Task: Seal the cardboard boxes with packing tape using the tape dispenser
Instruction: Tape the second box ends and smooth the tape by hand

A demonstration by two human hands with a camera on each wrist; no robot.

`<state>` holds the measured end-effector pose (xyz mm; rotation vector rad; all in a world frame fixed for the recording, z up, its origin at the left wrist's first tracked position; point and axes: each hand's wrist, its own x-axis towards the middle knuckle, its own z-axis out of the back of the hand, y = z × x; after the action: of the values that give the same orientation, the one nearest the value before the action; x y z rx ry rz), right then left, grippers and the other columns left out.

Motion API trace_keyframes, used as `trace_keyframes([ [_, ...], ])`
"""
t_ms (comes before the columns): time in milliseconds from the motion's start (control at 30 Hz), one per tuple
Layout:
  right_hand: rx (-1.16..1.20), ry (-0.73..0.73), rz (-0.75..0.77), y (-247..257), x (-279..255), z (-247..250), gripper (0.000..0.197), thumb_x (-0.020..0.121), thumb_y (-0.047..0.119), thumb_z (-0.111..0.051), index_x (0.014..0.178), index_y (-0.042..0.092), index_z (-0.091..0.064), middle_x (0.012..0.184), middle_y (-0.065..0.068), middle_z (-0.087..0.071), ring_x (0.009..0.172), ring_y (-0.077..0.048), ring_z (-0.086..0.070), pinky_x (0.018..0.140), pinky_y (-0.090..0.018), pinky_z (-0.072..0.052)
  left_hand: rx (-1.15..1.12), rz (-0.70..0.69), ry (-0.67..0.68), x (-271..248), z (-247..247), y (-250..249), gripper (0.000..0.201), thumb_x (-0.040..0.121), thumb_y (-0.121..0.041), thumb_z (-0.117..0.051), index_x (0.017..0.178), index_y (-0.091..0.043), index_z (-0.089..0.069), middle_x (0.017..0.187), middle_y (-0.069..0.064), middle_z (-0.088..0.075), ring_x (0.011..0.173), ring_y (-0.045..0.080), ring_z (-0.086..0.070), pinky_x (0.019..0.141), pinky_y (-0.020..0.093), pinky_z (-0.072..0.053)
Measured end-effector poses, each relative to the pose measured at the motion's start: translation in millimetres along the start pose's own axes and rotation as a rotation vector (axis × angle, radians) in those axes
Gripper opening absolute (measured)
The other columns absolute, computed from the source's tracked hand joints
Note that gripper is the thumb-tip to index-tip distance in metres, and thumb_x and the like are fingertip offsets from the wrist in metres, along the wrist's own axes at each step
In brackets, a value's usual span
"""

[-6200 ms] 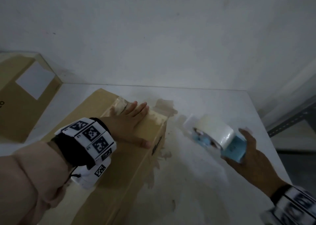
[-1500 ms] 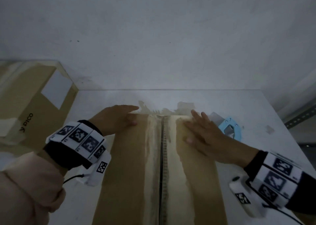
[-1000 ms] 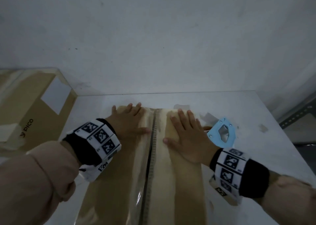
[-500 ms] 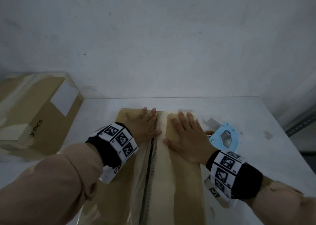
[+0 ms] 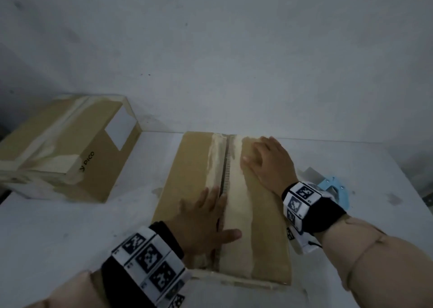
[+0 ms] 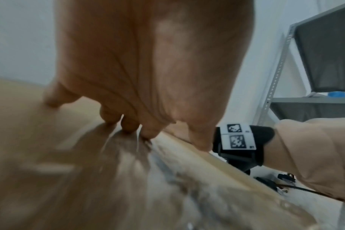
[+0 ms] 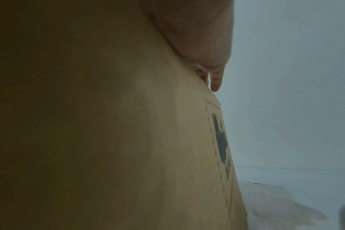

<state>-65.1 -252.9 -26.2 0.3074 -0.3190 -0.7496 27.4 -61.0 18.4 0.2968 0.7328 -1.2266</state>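
We've got both hands flat, fingers straight, on the cardboard box point(image 5: 199, 202): left hand point(image 5: 201, 223) near its front end, right hand point(image 5: 267, 164) near its far end. Its seam point(image 5: 225, 164) runs away from us; tape dispenser point(image 5: 332, 188) sits just right of the box, nearer the right hand.

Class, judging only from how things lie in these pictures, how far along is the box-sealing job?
Done: the box at the back left already carries tape strips. In hand: the front box has tape along its centre seam; the left hand and right hand lie flat on top, seemingly smoothing it. The tape dispenser lies set down at the right. Left: possibly end seams, which cannot be seen.
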Motion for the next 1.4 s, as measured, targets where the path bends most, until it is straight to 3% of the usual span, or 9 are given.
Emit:
trace_keyframes([
  [100,0.106,-0.032,0.046,3,-18,-2,0.054,0.086,0.047,-0.046,0.113,0.002,-0.058,0.136,-0.02,-0.045,0.132,-0.035,-0.032,0.109,-0.041,-0.023,-0.063,0.036,-0.107,4,-16,-2,0.087,0.086,-0.068,-0.024,0.144,-0.023,0.021,0.152,-0.009,0.028,0.141,0.012,0.023,0.111,0.057,0.01],
  [233,0.102,0.187,0.07,17,-72,6,0.085,0.073,0.071,-0.02,0.134,0.016,-0.042,0.154,-0.004,-0.016,0.143,-0.022,0.0,0.114,-0.037,-0.004,-0.062,0.06,-0.236,10,-25,2,0.085,0.084,-0.07,-0.019,0.146,-0.023,0.017,0.153,-0.011,0.025,0.141,0.009,0.022,0.111,0.055,0.011],
  [467,0.057,0.251,0.029,30,-108,-6,0.11,0.054,0.078,0.031,0.146,0.028,-0.003,0.141,0.016,0.023,0.129,-0.001,0.031,0.107,-0.027,0.018,-0.089,0.024,-0.506,15,-44,5,0.114,0.045,-0.071,0.042,0.146,-0.027,0.012,0.146,-0.016,0.028,0.14,0.007,0.02,0.114,0.05,0.007],
  [700,0.214,0.128,0.062,39,-78,-19,0.108,0.065,0.078,0.019,0.14,0.019,-0.033,0.154,0.001,-0.016,0.134,-0.003,0.01,0.109,-0.028,0.01,-0.117,0.066,-0.573,20,-46,12,0.12,0.044,-0.075,0.04,0.148,-0.024,0.007,0.157,-0.01,0.01,0.143,0.007,0.014,0.116,0.045,0.007],
  [833,0.481,0.119,0.022,46,-58,-16,0.056,0.091,0.05,-0.033,0.136,0.018,-0.037,0.149,0.005,-0.023,0.139,-0.005,0.001,0.113,-0.026,0.007,-0.141,0.095,-0.597,30,-36,30,0.113,0.051,-0.081,0.028,0.148,-0.027,0.007,0.157,-0.012,0.005,0.145,0.008,0.006,0.115,0.045,0.004],
  [900,0.547,0.135,0.017,46,-56,-14,0.057,0.089,0.045,-0.048,0.137,0.018,-0.036,0.15,0.008,-0.018,0.141,-0.007,0.002,0.116,-0.03,0.002,-0.144,0.104,-0.602,33,-30,39,0.106,0.056,-0.08,0.019,0.148,-0.029,0.006,0.157,-0.015,0.004,0.144,0.007,0.005,0.116,0.046,0.004],
  [1033,0.427,0.261,0.056,52,-73,-25,0.119,0.052,0.096,-0.013,0.144,0.021,-0.017,0.147,0.017,0.01,0.137,-0.002,0.018,0.113,-0.025,0.005,-0.119,0.149,-0.613,38,-22,64,0.123,0.039,-0.081,0.035,0.147,-0.031,0.005,0.156,-0.016,0.004,0.144,0.006,0.005,0.115,0.047,0.004],
  [1200,0.282,0.357,0.12,80,-56,-43,0.12,0.048,0.093,0.009,0.146,0.024,0.005,0.136,0.018,0.035,0.126,-0.002,0.034,0.106,-0.027,0.019,-0.13,0.212,-0.617,38,-11,102,0.126,0.036,-0.082,0.035,0.147,-0.03,0.007,0.156,-0.015,0.011,0.144,0.005,0.008,0.116,0.045,0.006],
  [1400,0.212,0.358,0.126,116,-20,-60,0.122,0.044,0.09,0.019,0.146,0.024,0.005,0.152,0.004,0.024,0.13,-0.007,0.031,0.109,-0.035,0.017,-0.147,0.23,-0.636,43,5,149,0.123,0.037,-0.085,0.032,0.147,-0.033,0.008,0.157,-0.012,0.009,0.144,0.007,0.006,0.116,0.043,0.005],
])
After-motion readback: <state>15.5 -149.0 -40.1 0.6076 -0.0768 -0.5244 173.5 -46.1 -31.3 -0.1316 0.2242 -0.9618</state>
